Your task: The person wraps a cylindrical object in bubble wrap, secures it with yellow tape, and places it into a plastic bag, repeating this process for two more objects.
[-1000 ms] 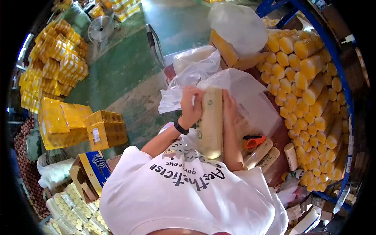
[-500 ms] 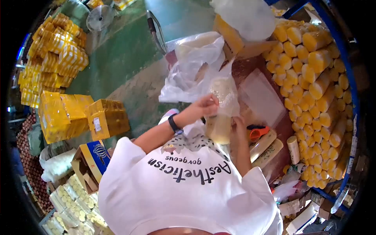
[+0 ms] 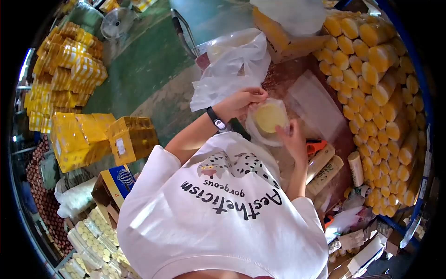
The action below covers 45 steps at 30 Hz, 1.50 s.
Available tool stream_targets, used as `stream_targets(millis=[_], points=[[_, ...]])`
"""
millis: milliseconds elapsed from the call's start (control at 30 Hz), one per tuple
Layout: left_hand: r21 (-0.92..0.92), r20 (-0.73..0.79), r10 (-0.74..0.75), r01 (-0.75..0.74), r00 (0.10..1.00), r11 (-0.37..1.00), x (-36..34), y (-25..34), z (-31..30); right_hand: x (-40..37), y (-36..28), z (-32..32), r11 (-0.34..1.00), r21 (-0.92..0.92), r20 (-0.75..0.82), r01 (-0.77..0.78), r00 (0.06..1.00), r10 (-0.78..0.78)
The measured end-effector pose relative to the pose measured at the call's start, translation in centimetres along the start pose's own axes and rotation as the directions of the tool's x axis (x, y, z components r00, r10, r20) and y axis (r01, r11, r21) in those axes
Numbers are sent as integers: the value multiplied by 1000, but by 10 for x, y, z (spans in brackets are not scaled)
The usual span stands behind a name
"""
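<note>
A pale yellow roll point(image 3: 271, 117) sits in a clear plastic bag point(image 3: 265, 138) in front of my chest, its round end facing up towards me. At the bag's upper left rim is my left hand point(image 3: 248, 98), wearing a dark wristband, its thumb and fingers pinched together on the plastic. My right hand point(image 3: 292, 139) grips the right side of the bagged roll, with the thumb near the round end and some fingers hidden behind. Beside my right forearm lie an orange-handled tool point(image 3: 316, 147) and two wrapped cream rolls point(image 3: 325, 174).
Crumpled plastic bags point(image 3: 227, 69) lie ahead, near an open yellow carton point(image 3: 278, 35). Flat clear sheets point(image 3: 316, 104) rest on the red surface. Yellow-ended rolls point(image 3: 371, 93) are stacked at right. Taped yellow boxes point(image 3: 132, 137) stand at left, with a blue-and-yellow carton point(image 3: 121, 183) nearer.
The bagged roll has tipped from lying lengthwise to showing its round end. My left hand has moved forward to the bag's rim, and my right hand has shifted forward and right.
</note>
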<state>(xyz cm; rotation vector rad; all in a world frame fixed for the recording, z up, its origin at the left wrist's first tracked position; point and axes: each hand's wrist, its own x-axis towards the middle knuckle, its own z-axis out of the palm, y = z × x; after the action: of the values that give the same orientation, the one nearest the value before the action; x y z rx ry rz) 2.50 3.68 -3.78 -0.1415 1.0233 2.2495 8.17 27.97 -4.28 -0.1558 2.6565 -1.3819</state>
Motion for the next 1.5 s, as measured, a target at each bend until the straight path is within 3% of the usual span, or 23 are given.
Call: stream_targets(millis=[33, 100, 167, 233, 267, 300, 333, 367, 433, 467, 533, 567, 600, 633, 700, 733, 833, 867, 900, 1133, 1500], points=[[68, 19, 0, -2, 1000, 998, 0, 2, 6, 8, -21, -3, 972, -204, -96, 115, 986, -137], [189, 78, 34, -48, 996, 981, 5, 2, 11, 24, -56, 5, 925, -281, -133, 255, 944, -301], [288, 149, 94, -134, 984, 948, 8, -4, 10, 37, -62, 6, 877, -373, -34, 304, 940, -340], [367, 43, 118, -125, 992, 922, 1, 0, 11, 47, -51, 5, 837, -473, 170, 277, 960, -222], [405, -10, 136, -120, 991, 906, -4, 4, 11, 53, -42, 6, 882, -428, 149, 197, 978, -146], [556, 55, 255, -242, 965, 795, -10, 8, 10, 60, -29, 7, 918, -380, 134, 114, 989, -67], [679, 137, 354, -348, 925, 646, -18, 10, 8, 65, -17, 9, 943, -332, 124, 26, 992, 16], [769, 234, 428, -435, 873, 468, -26, 12, 6, 67, -6, 12, 985, -167, 98, -39, 994, 56], [804, 391, 339, -496, 856, 327, -50, 12, 5, 66, 5, 14, 970, 179, 64, -165, 986, 156], [809, 460, 283, -529, 841, 256, -55, 12, 5, 64, 5, 14, 955, 244, 7, -169, 985, 172], [846, 319, 228, -385, 920, 370, -53, -4, -6, 55, -15, 12, 912, 374, -95, -167, 972, 217], [855, 242, 192, -302, 951, 422, -53, -11, -13, 55, -17, 15, 957, 287, -133, -48, 987, 89], [575, 25, 127, -118, 992, 809, -63, -8, 7, 53, -18, 18, 978, 195, -159, 72, 986, -41], [483, 9, 116, -106, 993, 869, -61, -11, 11, 51, -24, 20, 976, 100, -174, 191, 970, -172], [281, -11, 95, -88, 995, 955, -51, -17, 21, 39, -51, 15, 991, -19, 58, 131, 990, -130], [303, 30, 100, -104, 995, 947, -30, -35, 0, 33, -65, 15, 990, -83, 173, 118, 980, -102], [267, 280, 108, -186, 954, 946, 11, -56, -36, 21, -79, 24, 805, -232, 276, 547, 830, -485], [-143, 276, -68, 111, 959, 983, 13, -54, -36, 18, -81, 29, 808, -215, 286, 549, 826, -485], [-226, 253, -101, 160, 962, 961, 11, -48, -32, 16, -82, 34, 811, -201, 294, 550, 823, -486], [-60, 86, -123, 128, 989, 990, -5, -33, -18, 11, -82, 77, 840, -213, 139, 499, 866, -480], [1, 10, -165, 165, 986, 986, -11, -31, -15, 5, -98, 69, 861, -165, 130, 481, 876, -464]])
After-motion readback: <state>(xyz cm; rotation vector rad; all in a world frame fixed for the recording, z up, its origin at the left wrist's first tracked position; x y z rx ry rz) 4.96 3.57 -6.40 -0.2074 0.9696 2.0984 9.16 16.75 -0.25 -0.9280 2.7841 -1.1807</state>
